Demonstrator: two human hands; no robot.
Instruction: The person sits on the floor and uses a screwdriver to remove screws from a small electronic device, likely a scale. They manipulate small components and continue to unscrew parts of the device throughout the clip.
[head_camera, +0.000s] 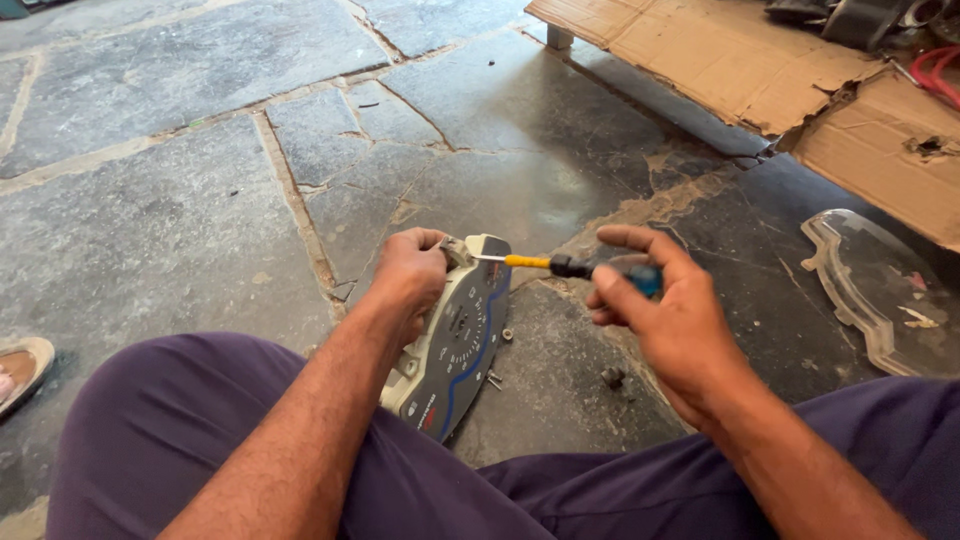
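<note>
My left hand (408, 280) grips the top edge of a grey instrument cluster (458, 345) with a dial face and a blue curved stripe, standing on its edge on the stone floor between my legs. My right hand (668, 315) holds a screwdriver (560, 265) with a yellow, black and blue handle. Its metal tip touches the cluster's top corner beside my left thumb. Small loose screws (497, 378) lie on the floor next to the cluster.
A clear plastic cover lens (868, 290) lies on the floor at the right. Flattened cardboard (760, 60) with dark parts and a red cable covers the far right corner. A small dark piece (612, 377) sits by my right wrist. A sandalled foot (20, 368) shows at the left edge.
</note>
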